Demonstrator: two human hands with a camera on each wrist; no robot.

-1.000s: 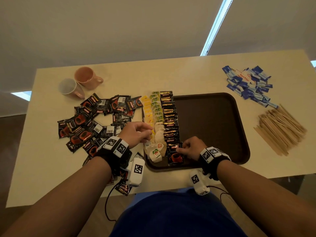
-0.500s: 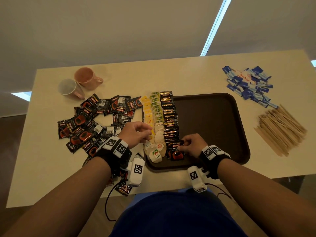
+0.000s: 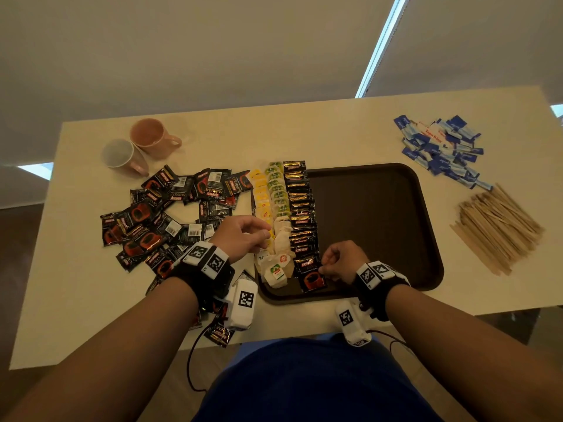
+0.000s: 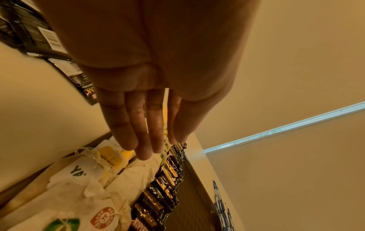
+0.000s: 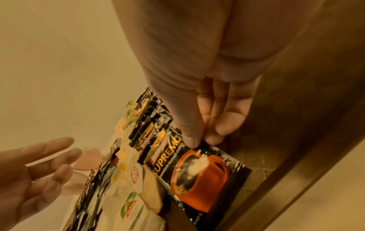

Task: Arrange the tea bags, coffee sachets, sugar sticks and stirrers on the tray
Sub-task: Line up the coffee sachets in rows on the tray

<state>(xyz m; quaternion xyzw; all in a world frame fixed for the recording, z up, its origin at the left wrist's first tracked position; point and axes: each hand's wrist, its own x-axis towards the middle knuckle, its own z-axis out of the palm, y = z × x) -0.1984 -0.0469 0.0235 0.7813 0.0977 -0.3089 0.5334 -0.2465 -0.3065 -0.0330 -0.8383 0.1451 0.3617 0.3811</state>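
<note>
A dark brown tray (image 3: 374,226) holds, along its left side, rows of yellow and green tea bags (image 3: 275,196) and a row of black coffee sachets (image 3: 300,208). My right hand (image 3: 324,269) pinches the edge of the nearest coffee sachet (image 3: 312,277), which lies flat at the near end of that row. The right wrist view shows thumb and fingertips (image 5: 199,142) closed on that sachet (image 5: 197,170). My left hand (image 3: 262,236) hovers over the near tea bags (image 4: 88,171), fingers straight (image 4: 150,150) and holding nothing.
Loose coffee sachets (image 3: 170,214) are scattered left of the tray. Two mugs (image 3: 152,138) stand at the back left. Blue sugar sticks (image 3: 441,147) and wooden stirrers (image 3: 499,226) lie in piles right of the tray. The tray's right half is bare.
My right hand has shifted the near sachet slightly against the end of the coffee row. The left hand has hardly moved.
</note>
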